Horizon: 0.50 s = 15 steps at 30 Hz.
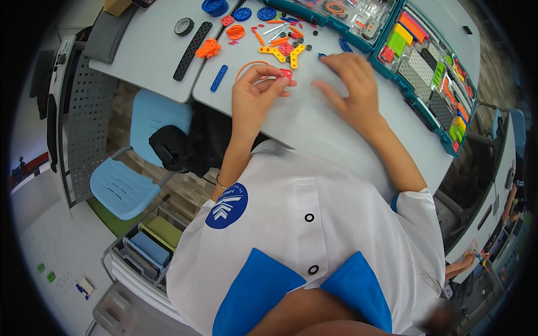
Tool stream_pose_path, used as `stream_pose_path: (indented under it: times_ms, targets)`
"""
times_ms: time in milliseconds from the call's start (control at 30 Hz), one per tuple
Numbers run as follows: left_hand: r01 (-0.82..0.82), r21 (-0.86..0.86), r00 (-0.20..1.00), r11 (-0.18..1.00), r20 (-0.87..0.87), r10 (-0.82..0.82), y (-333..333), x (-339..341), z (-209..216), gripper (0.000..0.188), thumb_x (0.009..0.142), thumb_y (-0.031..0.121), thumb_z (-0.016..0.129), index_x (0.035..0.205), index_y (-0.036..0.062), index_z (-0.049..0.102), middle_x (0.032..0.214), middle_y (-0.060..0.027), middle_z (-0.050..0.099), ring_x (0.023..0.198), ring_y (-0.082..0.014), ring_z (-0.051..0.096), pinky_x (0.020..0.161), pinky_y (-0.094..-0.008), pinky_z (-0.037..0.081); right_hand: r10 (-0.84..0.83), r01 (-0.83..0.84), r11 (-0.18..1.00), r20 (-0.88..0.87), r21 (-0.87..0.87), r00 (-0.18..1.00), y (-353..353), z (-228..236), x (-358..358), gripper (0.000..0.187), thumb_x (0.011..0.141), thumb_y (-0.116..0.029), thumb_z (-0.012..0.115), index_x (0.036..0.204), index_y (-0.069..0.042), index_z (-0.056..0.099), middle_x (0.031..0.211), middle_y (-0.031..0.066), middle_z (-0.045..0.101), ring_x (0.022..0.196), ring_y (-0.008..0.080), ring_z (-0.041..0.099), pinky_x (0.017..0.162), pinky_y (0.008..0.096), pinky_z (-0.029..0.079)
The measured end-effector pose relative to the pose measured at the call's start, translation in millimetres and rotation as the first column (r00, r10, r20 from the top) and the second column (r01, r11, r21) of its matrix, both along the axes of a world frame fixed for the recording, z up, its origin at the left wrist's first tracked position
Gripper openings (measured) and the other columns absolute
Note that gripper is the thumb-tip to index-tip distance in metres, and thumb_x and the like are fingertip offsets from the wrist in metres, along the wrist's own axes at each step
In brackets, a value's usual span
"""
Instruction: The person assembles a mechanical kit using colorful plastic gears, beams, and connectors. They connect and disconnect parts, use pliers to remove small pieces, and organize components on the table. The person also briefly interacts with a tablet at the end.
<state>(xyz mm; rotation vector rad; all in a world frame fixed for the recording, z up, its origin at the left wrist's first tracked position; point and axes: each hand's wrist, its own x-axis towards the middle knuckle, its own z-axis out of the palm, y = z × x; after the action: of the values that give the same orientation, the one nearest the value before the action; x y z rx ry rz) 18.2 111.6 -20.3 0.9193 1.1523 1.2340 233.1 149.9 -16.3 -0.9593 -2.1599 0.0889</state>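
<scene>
My left hand (253,99) is closed over the near part of the table, pinching a small red plastic building piece (286,73) between thumb and fingertips. An orange rubber band (242,69) shows beside that hand and runs partly behind it. My right hand (358,92), slightly blurred, hovers to the right with thumb and index finger apart. At its index fingertip is a small dark blue piece (321,55); whether they touch I cannot tell. Just beyond my hands lie yellow three-armed pieces (295,57), a red connector (286,49) and small black rings (301,40).
An open teal case (386,70) of sorted building parts spans the far right. Blue gears (242,14), an orange gear piece (208,49), a black perforated strip (192,51), a grey wheel (183,26) and a blue beam (219,78) lie left. Blue chairs (124,187) stand beside the table.
</scene>
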Motion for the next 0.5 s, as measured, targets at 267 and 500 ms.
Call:
stream_pose_path:
  times_ms: [267, 500]
  targets:
    - [0.122, -0.073, 0.99, 0.99, -0.056, -0.127, 5, -8, 7, 0.042, 0.091, 0.003, 0.064, 0.131, -0.0053, 0.054, 0.119, -0.016, 0.062, 0.1, -0.026, 0.07, 0.074, -0.029, 0.058, -0.266, 0.421, 0.839, 0.417, -0.345, 0.869, -3, 3, 17, 0.059, 0.078, -0.022, 0.08, 0.123, 0.005, 0.055, 0.109, 0.0159, 0.059, 0.102, 0.0306, 0.059, 0.084, 0.0391, 0.051]
    - [0.149, -0.037, 0.987, 0.988, 0.07, -0.146, 1, -1, 6, 0.046, 0.091, 0.001, 0.061, 0.135, -0.0079, 0.05, 0.13, -0.0188, 0.058, 0.109, -0.0269, 0.067, 0.085, -0.0302, 0.058, -0.055, -0.382, 0.703, -0.582, -0.6, 0.811, 8, 45, 27, 0.06, 0.077, -0.008, 0.074, 0.13, 0.005, 0.048, 0.118, 0.0128, 0.056, 0.116, 0.0242, 0.059, 0.092, 0.0368, 0.055]
